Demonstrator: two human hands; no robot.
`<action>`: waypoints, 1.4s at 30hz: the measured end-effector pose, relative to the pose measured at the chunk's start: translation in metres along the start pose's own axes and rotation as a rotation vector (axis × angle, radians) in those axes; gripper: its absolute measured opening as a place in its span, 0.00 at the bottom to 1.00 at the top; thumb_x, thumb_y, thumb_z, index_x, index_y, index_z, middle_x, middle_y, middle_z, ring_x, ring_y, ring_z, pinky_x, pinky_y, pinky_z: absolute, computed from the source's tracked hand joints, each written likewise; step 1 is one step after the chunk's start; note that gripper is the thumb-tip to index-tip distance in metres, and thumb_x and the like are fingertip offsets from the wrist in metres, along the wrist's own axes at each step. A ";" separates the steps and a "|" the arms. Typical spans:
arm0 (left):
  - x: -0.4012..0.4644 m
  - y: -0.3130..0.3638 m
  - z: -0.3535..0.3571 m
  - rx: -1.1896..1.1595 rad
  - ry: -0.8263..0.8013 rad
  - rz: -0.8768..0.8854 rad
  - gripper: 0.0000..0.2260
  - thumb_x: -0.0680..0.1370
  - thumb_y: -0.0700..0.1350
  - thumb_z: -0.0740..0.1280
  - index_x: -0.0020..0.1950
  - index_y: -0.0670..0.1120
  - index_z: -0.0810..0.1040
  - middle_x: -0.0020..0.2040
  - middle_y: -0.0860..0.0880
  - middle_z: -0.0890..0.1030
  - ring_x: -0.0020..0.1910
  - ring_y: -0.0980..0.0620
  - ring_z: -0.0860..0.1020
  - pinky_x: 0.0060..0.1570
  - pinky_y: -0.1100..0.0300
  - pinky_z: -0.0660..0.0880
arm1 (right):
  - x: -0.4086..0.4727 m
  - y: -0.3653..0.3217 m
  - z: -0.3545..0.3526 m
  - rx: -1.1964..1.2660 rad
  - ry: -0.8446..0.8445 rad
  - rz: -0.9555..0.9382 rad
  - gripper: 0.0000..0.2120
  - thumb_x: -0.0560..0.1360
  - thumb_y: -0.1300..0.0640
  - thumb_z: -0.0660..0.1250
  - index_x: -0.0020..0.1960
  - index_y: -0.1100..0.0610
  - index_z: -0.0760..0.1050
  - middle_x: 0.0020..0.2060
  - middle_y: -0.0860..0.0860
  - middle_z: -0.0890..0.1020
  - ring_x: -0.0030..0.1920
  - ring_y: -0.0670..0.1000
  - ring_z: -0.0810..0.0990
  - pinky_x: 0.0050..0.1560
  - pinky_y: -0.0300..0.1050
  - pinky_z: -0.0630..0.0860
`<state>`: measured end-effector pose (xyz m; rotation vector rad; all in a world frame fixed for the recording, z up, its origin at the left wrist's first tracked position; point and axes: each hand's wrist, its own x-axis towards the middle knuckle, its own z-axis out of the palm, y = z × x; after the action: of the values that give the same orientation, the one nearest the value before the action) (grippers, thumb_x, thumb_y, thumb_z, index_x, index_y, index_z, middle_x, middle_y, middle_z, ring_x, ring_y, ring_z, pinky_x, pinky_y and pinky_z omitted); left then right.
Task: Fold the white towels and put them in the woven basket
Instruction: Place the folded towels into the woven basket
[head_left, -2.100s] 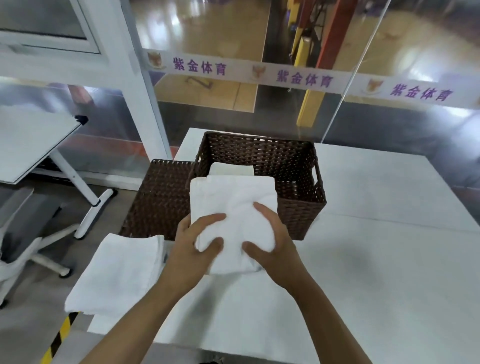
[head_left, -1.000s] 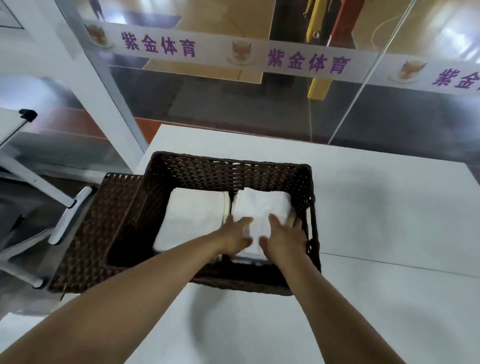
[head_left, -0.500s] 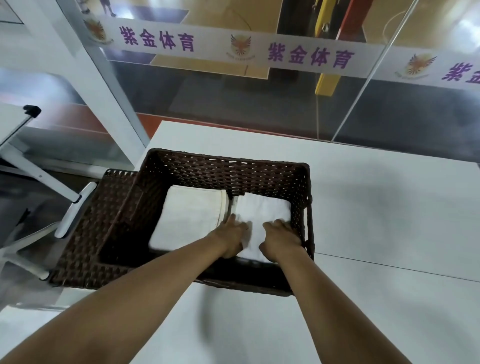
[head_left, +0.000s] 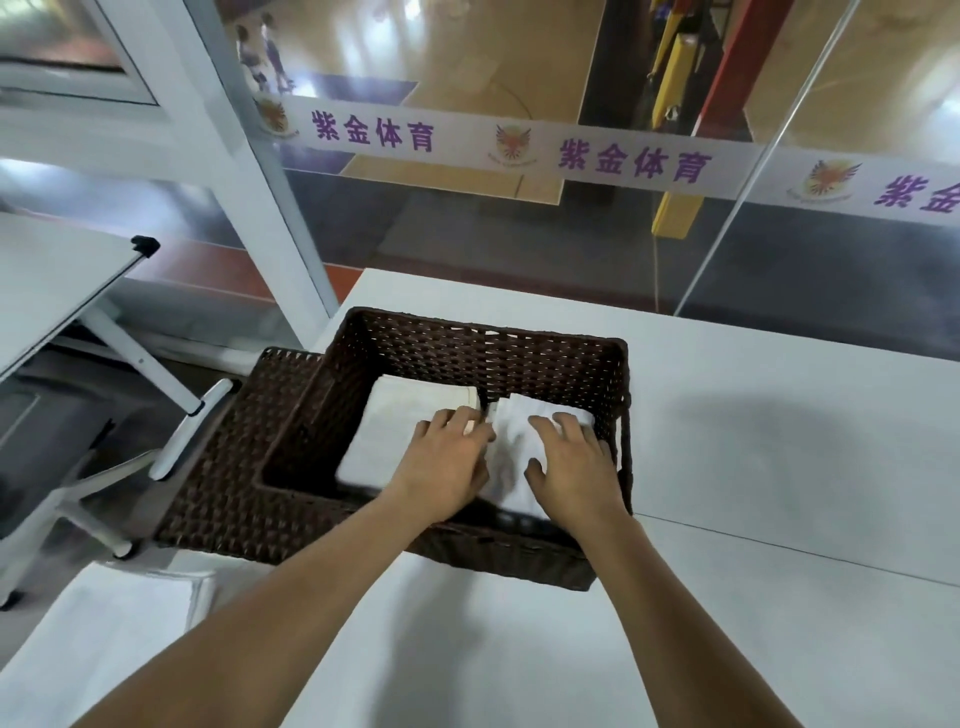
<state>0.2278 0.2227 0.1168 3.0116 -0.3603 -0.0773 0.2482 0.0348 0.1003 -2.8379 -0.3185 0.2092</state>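
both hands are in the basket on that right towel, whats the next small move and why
Probably lift both hands out. The right towel already lies folded in the woven basket beside the left towel, with the left hand and right hand resting flat on it. Another towel waits on the table.

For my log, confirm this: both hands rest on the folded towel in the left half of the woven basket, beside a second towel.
Wrong half. In the head view both hands rest on the folded towel in the right half of the woven basket; the second towel lies left.

Bright even indoor light, glare on the glass wall (head_left: 519, 249), soft shadows, wide-angle edge bending, slight blur
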 end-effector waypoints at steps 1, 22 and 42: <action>-0.007 -0.002 -0.004 -0.017 0.043 -0.004 0.17 0.77 0.51 0.61 0.63 0.48 0.77 0.65 0.44 0.75 0.60 0.38 0.75 0.56 0.44 0.75 | -0.005 -0.004 -0.002 0.015 0.029 -0.008 0.27 0.78 0.51 0.64 0.76 0.49 0.66 0.74 0.53 0.69 0.71 0.60 0.70 0.69 0.56 0.68; -0.227 -0.150 -0.048 -0.125 0.308 -0.072 0.14 0.76 0.48 0.67 0.61 0.52 0.78 0.63 0.50 0.75 0.61 0.45 0.73 0.57 0.49 0.70 | -0.116 -0.229 0.047 0.184 0.185 -0.187 0.23 0.77 0.51 0.65 0.72 0.50 0.70 0.67 0.51 0.73 0.64 0.56 0.74 0.64 0.56 0.72; -0.401 -0.311 0.061 -0.431 -0.197 -0.615 0.29 0.80 0.57 0.64 0.78 0.65 0.56 0.78 0.46 0.59 0.71 0.40 0.67 0.68 0.45 0.69 | -0.181 -0.350 0.175 0.252 -0.223 -0.174 0.23 0.82 0.48 0.61 0.76 0.46 0.64 0.71 0.49 0.71 0.68 0.51 0.73 0.70 0.49 0.68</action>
<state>-0.0932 0.6121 0.0367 2.5719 0.5141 -0.4375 -0.0258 0.3651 0.0549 -2.5254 -0.5414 0.4941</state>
